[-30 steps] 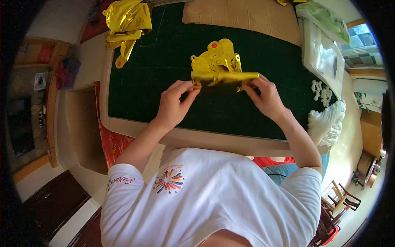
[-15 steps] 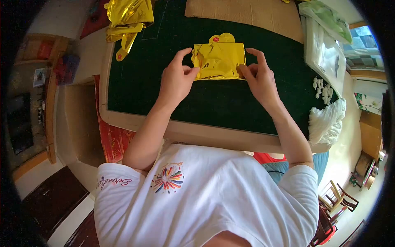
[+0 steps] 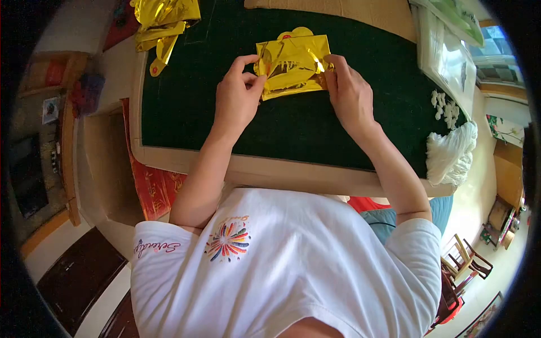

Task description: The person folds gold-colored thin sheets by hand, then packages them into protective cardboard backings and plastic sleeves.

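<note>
A shiny gold foil piece (image 3: pixel 294 66), folded into a flat rectangle, has a rounded tab with a red spot at its far edge. Its surface is creased, and it tilts a little, right side farther away. At its left edge, my left hand (image 3: pixel 238 96) pinches the foil between thumb and fingers. My right hand (image 3: pixel 352 93) grips the opposite edge, its fingertips partly hidden behind the thumb side. Both hands are above the dark green tabletop (image 3: pixel 282 132).
More gold foil pieces (image 3: pixel 163 25) lie at the table's far left. Brown cardboard (image 3: pixel 349 12) is at the far edge. Clear plastic bags (image 3: pixel 445 53), small white knotted bits (image 3: pixel 445 110) and a white string bundle (image 3: pixel 451 153) lie along the right side.
My right hand's fingers have closed onto the foil's edge, where the index finger stood apart before. The foil has turned slightly, its right side swinging away. The whole view has shifted a little.
</note>
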`<state>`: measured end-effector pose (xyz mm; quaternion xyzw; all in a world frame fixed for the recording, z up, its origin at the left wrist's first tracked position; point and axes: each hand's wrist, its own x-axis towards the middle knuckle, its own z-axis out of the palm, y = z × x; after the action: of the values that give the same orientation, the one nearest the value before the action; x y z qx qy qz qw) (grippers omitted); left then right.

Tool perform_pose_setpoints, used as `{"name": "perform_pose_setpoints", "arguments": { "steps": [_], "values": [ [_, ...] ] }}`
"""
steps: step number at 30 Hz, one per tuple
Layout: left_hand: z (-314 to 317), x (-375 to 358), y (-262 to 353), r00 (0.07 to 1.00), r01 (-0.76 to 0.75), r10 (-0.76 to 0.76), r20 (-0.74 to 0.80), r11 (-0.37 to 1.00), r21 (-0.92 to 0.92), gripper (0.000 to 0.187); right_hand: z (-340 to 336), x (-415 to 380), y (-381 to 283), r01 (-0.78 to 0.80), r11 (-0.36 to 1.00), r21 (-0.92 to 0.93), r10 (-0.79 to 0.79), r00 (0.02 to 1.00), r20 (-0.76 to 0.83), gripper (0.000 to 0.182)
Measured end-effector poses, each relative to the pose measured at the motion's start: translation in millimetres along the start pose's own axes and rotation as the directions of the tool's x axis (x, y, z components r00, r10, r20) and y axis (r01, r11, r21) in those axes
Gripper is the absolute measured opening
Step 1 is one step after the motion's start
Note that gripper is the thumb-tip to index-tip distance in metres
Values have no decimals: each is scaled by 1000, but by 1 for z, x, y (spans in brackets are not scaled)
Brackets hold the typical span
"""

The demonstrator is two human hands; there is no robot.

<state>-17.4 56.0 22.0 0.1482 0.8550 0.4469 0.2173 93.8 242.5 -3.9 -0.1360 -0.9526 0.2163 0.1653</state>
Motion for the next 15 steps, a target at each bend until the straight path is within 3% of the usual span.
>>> {"name": "perform_pose_setpoints", "arguments": {
  "steps": [5,9,11,15],
  "values": [
    [5,1,-12,987,-145,148,-64,988,60,35,-2,1,-4,12,999,-50,-11,999,35,18],
    [2,-1,-10,990,-129,132,-51,990,55,34,1,0,-2,12,997,-72,-10,1000,30,16],
    [-1,-4,-7,990,-76,63,-124,992,-105,35,1,0,-2,19,997,-72,-18,1000,8,15],
    [-13,-9,-15,988,-61,51,-144,996,-69,27,2,-2,-2,16,997,-76,-16,1000,0,15]
  ]
}}
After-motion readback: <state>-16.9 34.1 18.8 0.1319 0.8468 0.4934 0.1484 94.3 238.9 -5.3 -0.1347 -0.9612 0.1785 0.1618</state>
